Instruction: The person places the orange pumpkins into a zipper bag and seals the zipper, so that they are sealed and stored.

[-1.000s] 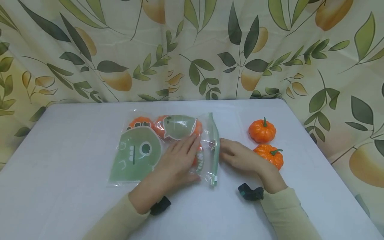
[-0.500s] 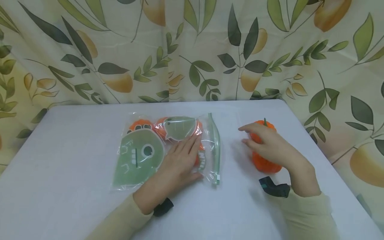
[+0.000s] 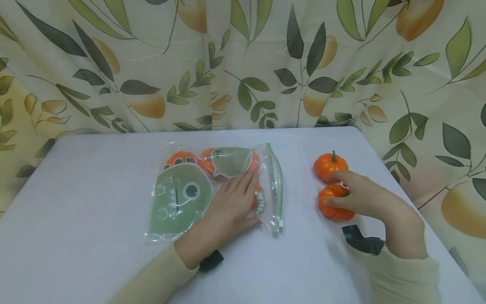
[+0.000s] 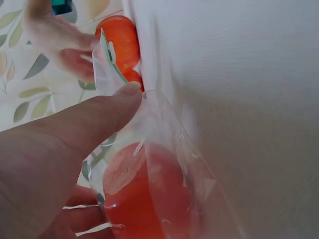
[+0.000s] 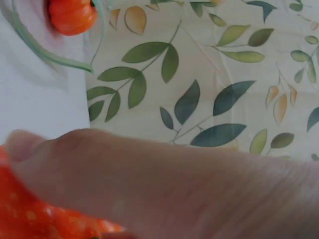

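Note:
A clear zip bag point(image 3: 178, 198) with green cartoon prints lies flat on the white table point(image 3: 76, 253). It holds orange pumpkins point(image 3: 178, 158) and its green zip strip point(image 3: 279, 185) faces right. My left hand point(image 3: 243, 185) rests flat on the bag, fingers straight; in the left wrist view its thumb point(image 4: 99, 119) lies against the bag's plastic point(image 4: 169, 159) over a bagged pumpkin point(image 4: 144, 199). Two loose pumpkins sit to the right. My right hand point(image 3: 341, 190) grips the near pumpkin point(image 3: 334, 211), fingers over its top and thumb on its side. The far pumpkin point(image 3: 329, 165) stands just behind, untouched.
A leaf-and-fruit printed curtain point(image 3: 243, 63) hangs behind the table and along its right side. The table's right edge point(image 3: 436, 236) runs close to my right wrist. In the right wrist view the bag's zip strip point(image 5: 45, 55) and a bagged pumpkin point(image 5: 72, 15) show beyond the hand.
My right hand left the bag's zip edge, swung right over the loose pumpkins and closed on the near one. The left hand stayed flat on the bag.

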`<state>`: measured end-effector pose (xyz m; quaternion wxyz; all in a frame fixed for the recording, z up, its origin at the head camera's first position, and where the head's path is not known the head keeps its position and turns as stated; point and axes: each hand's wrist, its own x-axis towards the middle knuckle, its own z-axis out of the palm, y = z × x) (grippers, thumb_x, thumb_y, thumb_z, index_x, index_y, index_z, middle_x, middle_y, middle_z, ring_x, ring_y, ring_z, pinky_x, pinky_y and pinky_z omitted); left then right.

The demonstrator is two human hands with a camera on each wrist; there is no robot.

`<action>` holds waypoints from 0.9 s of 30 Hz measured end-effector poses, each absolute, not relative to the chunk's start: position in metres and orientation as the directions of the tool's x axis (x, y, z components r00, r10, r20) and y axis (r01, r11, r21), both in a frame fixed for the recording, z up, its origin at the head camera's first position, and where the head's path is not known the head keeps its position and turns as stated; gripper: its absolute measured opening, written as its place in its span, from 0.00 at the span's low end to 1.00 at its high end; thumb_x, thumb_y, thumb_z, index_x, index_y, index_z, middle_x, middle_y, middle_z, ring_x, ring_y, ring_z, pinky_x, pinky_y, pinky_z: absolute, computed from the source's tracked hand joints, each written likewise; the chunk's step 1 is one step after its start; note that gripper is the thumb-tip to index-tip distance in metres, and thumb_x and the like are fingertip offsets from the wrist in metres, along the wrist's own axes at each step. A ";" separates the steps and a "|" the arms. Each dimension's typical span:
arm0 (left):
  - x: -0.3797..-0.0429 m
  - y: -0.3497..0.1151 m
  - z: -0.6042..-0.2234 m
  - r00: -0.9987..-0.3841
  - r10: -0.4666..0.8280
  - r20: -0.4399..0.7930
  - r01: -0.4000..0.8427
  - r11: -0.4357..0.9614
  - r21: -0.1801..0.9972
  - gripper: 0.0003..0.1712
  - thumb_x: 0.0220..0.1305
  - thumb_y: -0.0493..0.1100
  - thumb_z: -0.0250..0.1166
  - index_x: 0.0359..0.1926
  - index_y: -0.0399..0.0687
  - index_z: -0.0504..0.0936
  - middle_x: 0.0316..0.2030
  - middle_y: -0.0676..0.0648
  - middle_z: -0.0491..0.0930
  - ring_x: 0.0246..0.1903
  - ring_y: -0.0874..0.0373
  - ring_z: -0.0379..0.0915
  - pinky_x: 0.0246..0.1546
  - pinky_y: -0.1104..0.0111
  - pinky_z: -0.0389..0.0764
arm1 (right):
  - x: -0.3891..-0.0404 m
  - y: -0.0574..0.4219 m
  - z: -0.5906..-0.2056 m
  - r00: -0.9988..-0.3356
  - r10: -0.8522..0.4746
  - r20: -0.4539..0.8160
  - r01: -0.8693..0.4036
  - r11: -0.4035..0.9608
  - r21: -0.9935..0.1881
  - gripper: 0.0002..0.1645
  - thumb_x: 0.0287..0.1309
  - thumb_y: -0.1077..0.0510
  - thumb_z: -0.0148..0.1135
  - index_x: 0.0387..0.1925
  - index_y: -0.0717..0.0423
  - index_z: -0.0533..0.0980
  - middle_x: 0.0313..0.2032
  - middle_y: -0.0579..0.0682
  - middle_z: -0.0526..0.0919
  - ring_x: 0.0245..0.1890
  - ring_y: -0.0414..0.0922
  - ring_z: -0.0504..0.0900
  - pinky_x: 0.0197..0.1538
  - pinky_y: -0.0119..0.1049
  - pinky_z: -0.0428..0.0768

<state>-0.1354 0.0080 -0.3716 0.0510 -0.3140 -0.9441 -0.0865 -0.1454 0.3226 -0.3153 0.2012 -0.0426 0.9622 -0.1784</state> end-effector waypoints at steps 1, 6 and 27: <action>-0.135 0.008 -0.372 -0.798 0.583 0.153 0.601 0.788 0.131 0.64 0.51 0.63 0.74 0.77 0.41 0.49 0.77 0.43 0.55 0.75 0.48 0.53 0.74 0.55 0.61 | -0.145 0.322 -0.316 -0.903 -0.141 -0.405 0.008 0.938 -0.345 0.47 0.54 0.42 0.71 0.67 0.63 0.65 0.59 0.68 0.73 0.55 0.63 0.71 0.52 0.63 0.79; -0.134 0.005 -0.375 -0.796 0.581 0.172 0.603 0.787 0.130 0.65 0.50 0.62 0.75 0.77 0.41 0.49 0.76 0.43 0.55 0.75 0.49 0.54 0.73 0.55 0.62 | -0.146 0.316 -0.323 -0.885 -0.151 -0.440 -0.002 0.947 -0.321 0.51 0.50 0.40 0.73 0.66 0.63 0.64 0.57 0.65 0.74 0.53 0.61 0.70 0.53 0.63 0.78; -0.135 0.006 -0.373 -0.802 0.584 0.124 0.597 0.792 0.128 0.64 0.52 0.64 0.73 0.78 0.41 0.48 0.77 0.43 0.52 0.76 0.48 0.50 0.75 0.54 0.59 | -0.152 0.277 -0.327 -0.923 -0.254 -0.289 -0.134 0.916 -0.377 0.42 0.54 0.45 0.72 0.67 0.53 0.67 0.65 0.62 0.70 0.62 0.60 0.69 0.59 0.68 0.73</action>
